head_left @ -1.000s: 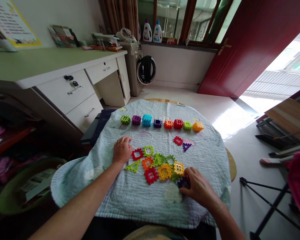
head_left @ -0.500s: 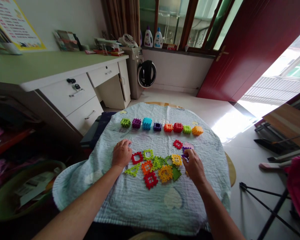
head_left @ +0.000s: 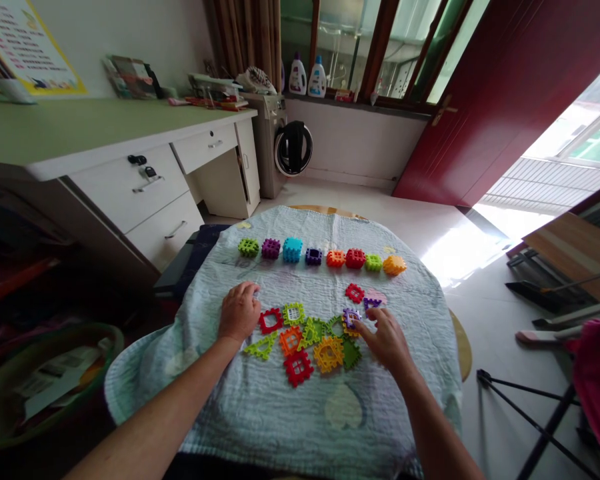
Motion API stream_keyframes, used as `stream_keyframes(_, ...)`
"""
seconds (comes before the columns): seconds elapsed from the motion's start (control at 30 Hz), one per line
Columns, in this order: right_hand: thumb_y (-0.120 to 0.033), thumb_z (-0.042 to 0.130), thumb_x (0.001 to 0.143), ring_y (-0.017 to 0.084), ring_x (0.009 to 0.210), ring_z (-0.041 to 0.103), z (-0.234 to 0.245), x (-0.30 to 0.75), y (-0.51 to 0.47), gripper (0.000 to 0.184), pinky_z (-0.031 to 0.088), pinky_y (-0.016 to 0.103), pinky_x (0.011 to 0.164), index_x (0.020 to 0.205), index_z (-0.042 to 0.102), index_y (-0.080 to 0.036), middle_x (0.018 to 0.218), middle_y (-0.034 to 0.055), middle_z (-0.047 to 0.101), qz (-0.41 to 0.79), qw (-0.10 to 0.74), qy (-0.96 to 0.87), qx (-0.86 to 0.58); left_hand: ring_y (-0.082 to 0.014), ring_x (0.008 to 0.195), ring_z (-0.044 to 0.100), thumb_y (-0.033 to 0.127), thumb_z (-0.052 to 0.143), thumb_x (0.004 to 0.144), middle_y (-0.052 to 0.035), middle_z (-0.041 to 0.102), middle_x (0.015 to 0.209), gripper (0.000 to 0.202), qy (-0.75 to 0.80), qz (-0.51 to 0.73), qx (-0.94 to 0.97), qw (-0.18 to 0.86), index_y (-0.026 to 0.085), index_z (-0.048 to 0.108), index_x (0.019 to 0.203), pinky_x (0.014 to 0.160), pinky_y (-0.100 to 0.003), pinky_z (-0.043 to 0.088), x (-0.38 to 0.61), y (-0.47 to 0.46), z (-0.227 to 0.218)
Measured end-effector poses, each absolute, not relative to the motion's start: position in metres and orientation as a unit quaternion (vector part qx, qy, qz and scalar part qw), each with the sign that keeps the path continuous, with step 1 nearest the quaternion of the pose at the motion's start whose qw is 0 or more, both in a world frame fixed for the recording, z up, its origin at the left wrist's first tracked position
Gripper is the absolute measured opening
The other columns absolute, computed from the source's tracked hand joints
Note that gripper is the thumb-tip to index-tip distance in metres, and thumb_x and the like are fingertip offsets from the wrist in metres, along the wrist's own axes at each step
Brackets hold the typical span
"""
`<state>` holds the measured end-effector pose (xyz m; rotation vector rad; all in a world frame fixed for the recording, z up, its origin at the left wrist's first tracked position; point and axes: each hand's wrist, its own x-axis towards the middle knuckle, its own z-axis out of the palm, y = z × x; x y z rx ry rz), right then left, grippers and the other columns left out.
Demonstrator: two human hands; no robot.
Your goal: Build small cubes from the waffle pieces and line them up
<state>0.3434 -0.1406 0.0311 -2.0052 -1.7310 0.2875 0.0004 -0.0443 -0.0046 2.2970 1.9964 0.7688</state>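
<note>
My left hand rests on the cloth left of the loose plastic pieces, fingers curled; a small dark bit shows at its fingertips, too little to name. My right hand is at the right of the pieces, thumb and index finger apart. Its thumb is close to a purple square building piece, which lies over a yellow window piece. Beyond the fingers lies a purple triangular piece, with a red square piece near it. Around the middle are a red frame, an orange window piece and a yellow piece.
A row of several assembled blocks, among them a turquoise one, stands across the far part of the cloth-covered table. A desk is at the left, a washing machine behind, and a folding stand at the right.
My right hand has moved slightly left and let go of the purple square piece, which now lies over the yellow window piece. My left hand has hardly moved.
</note>
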Motion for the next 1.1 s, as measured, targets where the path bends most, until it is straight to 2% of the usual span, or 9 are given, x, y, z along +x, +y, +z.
stream_keyframes(0.1, -0.057, 0.06, 0.082, 0.026, 0.09, 0.061, 0.032, 0.324, -0.133, 0.042, 0.046, 0.038, 0.082, 0.098, 0.063, -0.018, 0.094, 0.0108, 0.065, 0.075, 0.156, -0.63, -0.757, -0.027, 0.112, 0.058, 0.012, 0.047, 0.079, -0.0107, 0.065, 0.117, 0.032, 0.635, 0.243, 0.733, 0.002, 0.019, 0.064, 0.104, 0.099, -0.041, 0.045, 0.0, -0.044, -0.005)
stream_keyframes(0.2, -0.055, 0.06, 0.082, 0.027, 0.094, 0.061, 0.032, 0.313, -0.13, 0.042, 0.045, 0.037, 0.083, 0.101, 0.063, -0.017, 0.098, 0.0119, 0.065, 0.069, 0.131, -0.626, -0.766, -0.0264, 0.113, 0.057, 0.012, 0.046, 0.079, -0.0101, 0.065, 0.118, 0.031, 0.635, 0.244, 0.733, 0.003, 0.019, 0.064, 0.105, 0.1, -0.04, 0.044, 0.0, -0.045, -0.005)
stream_keyframes(0.37, -0.042, 0.063, 0.077, 0.026, 0.097, 0.059, 0.029, 0.315, -0.128, 0.047, 0.046, 0.037, 0.087, 0.116, 0.06, -0.017, 0.103, 0.011, 0.062, 0.094, 0.161, -0.633, -0.751, -0.0262, 0.114, 0.057, 0.012, 0.046, 0.079, -0.0102, 0.065, 0.117, 0.031, 0.63, 0.249, 0.735, -0.002, 0.018, 0.064, 0.104, 0.102, -0.04, 0.044, -0.001, -0.045, -0.007)
stream_keyframes(0.57, -0.026, 0.062, 0.069, 0.026, 0.098, 0.055, 0.034, 0.316, -0.101, 0.043, 0.044, 0.039, 0.09, 0.111, 0.061, -0.019, 0.104, 0.0086, 0.058, 0.119, 0.226, -0.676, -0.691, -0.0263, 0.113, 0.058, 0.011, 0.046, 0.079, -0.0106, 0.065, 0.117, 0.03, 0.627, 0.25, 0.737, 0.004, 0.018, 0.064, 0.103, 0.102, -0.041, 0.044, -0.001, -0.044, -0.006)
stream_keyframes(0.73, -0.018, 0.06, 0.065, 0.026, 0.098, 0.05, 0.046, 0.3, -0.04, 0.052, 0.042, 0.039, 0.089, 0.116, 0.059, -0.02, 0.106, 0.0085, 0.054, 0.098, 0.242, -0.714, -0.649, -0.0265, 0.114, 0.057, 0.011, 0.046, 0.08, -0.0107, 0.065, 0.117, 0.031, 0.631, 0.249, 0.735, 0.01, 0.018, 0.064, 0.104, 0.103, -0.041, 0.044, 0.0, -0.044, -0.006)
stream_keyframes(0.97, -0.014, 0.057, 0.071, 0.026, 0.108, 0.048, 0.063, 0.27, 0.051, 0.058, 0.038, 0.037, 0.091, 0.129, 0.055, -0.02, 0.125, 0.0116, 0.054, 0.091, 0.136, -0.753, -0.638, -0.0264, 0.113, 0.057, 0.01, 0.047, 0.079, -0.0104, 0.065, 0.116, 0.031, 0.631, 0.253, 0.733, 0.021, 0.018, 0.063, 0.104, 0.102, -0.042, 0.044, 0.0, -0.045, -0.005)
stream_keyframes(1.1, -0.016, 0.06, 0.071, 0.028, 0.11, 0.048, 0.067, 0.262, 0.076, 0.056, 0.038, 0.039, 0.09, 0.127, 0.058, -0.021, 0.126, 0.0121, 0.055, 0.094, 0.086, -0.766, -0.631, -0.0263, 0.114, 0.057, 0.01, 0.047, 0.079, -0.0102, 0.064, 0.117, 0.032, 0.634, 0.257, 0.729, 0.028, 0.018, 0.063, 0.105, 0.103, -0.042, 0.044, 0.0, -0.046, -0.004)
